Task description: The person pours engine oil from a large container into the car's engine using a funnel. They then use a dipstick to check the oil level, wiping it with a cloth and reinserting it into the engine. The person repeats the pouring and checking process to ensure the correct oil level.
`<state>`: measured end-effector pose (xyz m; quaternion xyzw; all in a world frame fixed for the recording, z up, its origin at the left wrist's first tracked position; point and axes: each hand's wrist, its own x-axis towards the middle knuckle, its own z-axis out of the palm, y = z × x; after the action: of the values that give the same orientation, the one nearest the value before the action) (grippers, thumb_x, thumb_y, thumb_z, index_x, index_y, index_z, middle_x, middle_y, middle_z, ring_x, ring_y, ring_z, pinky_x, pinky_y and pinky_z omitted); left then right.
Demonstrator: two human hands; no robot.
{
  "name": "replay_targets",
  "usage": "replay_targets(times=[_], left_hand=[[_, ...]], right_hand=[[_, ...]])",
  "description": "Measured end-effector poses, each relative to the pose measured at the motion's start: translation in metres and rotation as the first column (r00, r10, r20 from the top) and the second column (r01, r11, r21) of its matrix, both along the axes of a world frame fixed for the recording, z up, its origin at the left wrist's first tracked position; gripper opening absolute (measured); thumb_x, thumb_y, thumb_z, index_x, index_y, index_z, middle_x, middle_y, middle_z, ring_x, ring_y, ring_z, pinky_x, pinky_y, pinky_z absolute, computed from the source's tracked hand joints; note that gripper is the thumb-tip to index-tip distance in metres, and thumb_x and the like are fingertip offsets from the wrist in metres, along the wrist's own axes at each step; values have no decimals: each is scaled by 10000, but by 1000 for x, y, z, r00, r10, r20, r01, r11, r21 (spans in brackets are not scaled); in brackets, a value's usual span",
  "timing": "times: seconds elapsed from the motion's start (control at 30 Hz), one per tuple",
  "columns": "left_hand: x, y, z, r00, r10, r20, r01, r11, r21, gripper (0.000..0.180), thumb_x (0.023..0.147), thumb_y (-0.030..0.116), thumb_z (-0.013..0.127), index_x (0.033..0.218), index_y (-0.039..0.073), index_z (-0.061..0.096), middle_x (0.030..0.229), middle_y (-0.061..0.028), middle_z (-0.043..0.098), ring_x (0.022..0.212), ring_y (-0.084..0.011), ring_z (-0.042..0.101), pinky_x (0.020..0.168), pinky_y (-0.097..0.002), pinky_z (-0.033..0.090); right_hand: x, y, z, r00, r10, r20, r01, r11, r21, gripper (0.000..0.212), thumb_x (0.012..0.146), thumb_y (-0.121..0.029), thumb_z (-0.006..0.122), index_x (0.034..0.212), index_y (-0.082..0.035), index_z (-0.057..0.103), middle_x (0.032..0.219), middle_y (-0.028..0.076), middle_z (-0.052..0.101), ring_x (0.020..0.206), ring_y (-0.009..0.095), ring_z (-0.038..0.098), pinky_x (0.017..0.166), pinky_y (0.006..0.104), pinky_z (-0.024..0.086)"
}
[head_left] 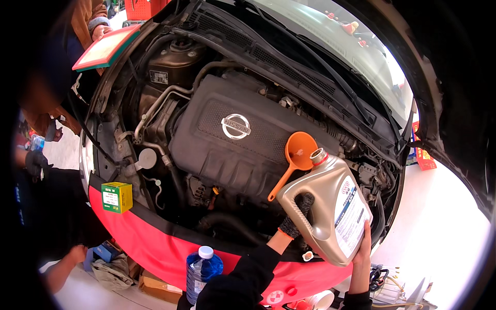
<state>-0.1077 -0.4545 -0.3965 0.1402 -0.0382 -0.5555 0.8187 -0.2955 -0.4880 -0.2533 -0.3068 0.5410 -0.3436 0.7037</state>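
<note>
A gold plastic motor oil jug [328, 219] is held tilted over the engine bay, its uncapped neck close to an orange funnel [300, 147]. My left hand [295, 222], in a dark glove with an orange cuff, is wrapped round the jug's handle. My bare right hand [363, 245] grips the jug's lower right side, with part of the fingers hidden behind it. The funnel stands at the right of the black engine cover [206, 113], its handle pointing toward me; its spout is hidden. Whether oil is flowing I cannot tell.
A red fender cover [155, 237] drapes the car's front edge, with a green and yellow box [117, 197] on it. A bottle of blue fluid [203, 271] stands nearby. At the left, people stand close; one hand [101, 32] holds a flat air filter [107, 47]. The raised hood [449, 103] arches at right.
</note>
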Motion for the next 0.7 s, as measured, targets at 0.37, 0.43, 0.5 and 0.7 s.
replay_targets(times=[0.37, 0.43, 0.5, 0.7], left_hand=[[0, 0, 2, 1000, -5, -7, 5, 1000, 0, 440, 942, 307, 584, 1263, 17, 504, 1204, -60, 555, 1080, -148, 522, 938, -309, 448], [-1, -1, 2, 1000, -6, -7, 6, 1000, 3, 440, 941, 307, 585, 1262, 17, 505, 1202, -59, 556, 1078, -147, 522, 937, -308, 449], [0, -1, 2, 1000, -5, -5, 5, 1000, 2, 440, 941, 307, 587, 1261, 18, 505, 1201, -58, 556, 1077, -146, 522, 935, -308, 449], [-3, -3, 2, 1000, -11, -15, 11, 1000, 3, 439, 939, 307, 592, 1259, 19, 507, 1196, -55, 557, 1073, -143, 521, 930, -306, 451]], right_hand=[[6, 0, 5, 1000, -5, -28, 4, 1000, -11, 567, 954, -408, 489, 1363, -24, 406, 1278, 148, 562, 1086, 270, 611, 925, 391, 514], [5, -1, 5, 1000, -1, -26, 1, 1000, -12, 568, 954, -410, 489, 1364, -26, 405, 1278, 148, 563, 1087, 270, 610, 926, 392, 513], [4, -2, 4, 1000, 0, -31, 0, 1000, -7, 571, 953, -412, 491, 1366, -27, 404, 1279, 148, 562, 1087, 270, 610, 927, 393, 512], [3, -1, 5, 999, -5, -41, 5, 1000, -9, 579, 951, -417, 492, 1368, -28, 401, 1285, 148, 558, 1093, 274, 606, 932, 395, 508]])
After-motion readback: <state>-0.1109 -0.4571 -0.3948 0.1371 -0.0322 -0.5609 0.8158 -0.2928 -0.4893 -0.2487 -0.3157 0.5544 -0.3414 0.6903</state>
